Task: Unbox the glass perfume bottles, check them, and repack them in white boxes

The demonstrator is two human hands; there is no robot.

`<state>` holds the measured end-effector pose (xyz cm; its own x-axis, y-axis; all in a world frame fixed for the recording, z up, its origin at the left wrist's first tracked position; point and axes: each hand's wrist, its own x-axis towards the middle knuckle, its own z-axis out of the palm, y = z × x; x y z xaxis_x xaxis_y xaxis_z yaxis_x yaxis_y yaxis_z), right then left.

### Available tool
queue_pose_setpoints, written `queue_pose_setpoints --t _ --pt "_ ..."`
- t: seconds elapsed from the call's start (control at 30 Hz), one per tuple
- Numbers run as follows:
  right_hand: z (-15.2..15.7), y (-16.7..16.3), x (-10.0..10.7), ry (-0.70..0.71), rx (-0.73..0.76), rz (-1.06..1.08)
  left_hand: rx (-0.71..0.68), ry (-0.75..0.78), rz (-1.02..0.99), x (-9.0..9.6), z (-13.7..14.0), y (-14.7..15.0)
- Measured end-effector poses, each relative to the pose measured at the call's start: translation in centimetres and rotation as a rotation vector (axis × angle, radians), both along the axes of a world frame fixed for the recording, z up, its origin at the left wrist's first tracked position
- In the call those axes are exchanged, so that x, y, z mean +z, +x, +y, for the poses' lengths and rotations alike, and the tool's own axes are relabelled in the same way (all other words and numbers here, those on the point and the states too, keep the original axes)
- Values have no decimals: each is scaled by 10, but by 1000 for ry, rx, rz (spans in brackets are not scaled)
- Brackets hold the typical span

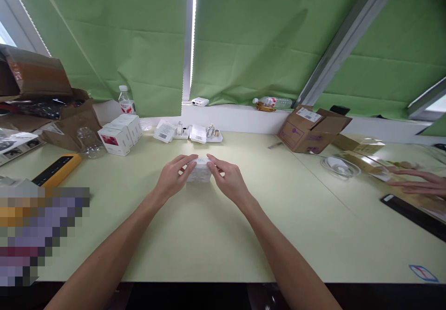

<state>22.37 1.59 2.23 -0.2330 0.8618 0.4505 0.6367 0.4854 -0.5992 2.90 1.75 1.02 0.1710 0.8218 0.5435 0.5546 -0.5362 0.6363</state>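
Observation:
A small white box (199,174) with fine print on its near side stands on the pale green table (195,235) in front of me. My left hand (174,174) grips its left edge between thumb and fingers. On the opposite edge, my right hand (226,176) holds it the same way. Behind the box, small glass bottles (180,128) sit in white open trays, beside white cartons with barcodes (164,131). Several white boxes (116,137) are grouped to the left, one with a dark red picture.
A cardboard box (302,131) and a coiled white cable (339,167) lie to the right. Another person's hand (420,180) is at the far right, near a black bar (414,214). A yellow-black power strip (57,170), a clear plastic jar (88,142) and open cartons (75,122) occupy the left.

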Motion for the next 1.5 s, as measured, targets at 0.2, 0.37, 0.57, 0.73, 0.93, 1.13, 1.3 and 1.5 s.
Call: queue_pose_setpoints --t 0.2,0.37,0.57,0.73,0.93,1.13,1.3,1.5 --pt "0 -1 -2 -5 2 28 3 1 -1 0 0 0" --pt "1 -1 -4 -10 1 12 -3 -2 -6 -1 0 0" --pt "3 0 -6 -7 -2 -3 6 8 -1 0 0 0" --pt "3 -1 -5 -9 5 2 -2 8 3 1 0 0" --pt "2 -1 -4 -12 0 -9 0 5 -5 1 0 0" --pt "1 0 -2 -21 -4 -32 7 6 3 0 1 1" --pt "-1 -2 -1 -42 -15 -46 0 29 6 -2 3 -1" --pt "-2 -3 1 -67 -22 -80 -22 80 44 -5 5 -2"
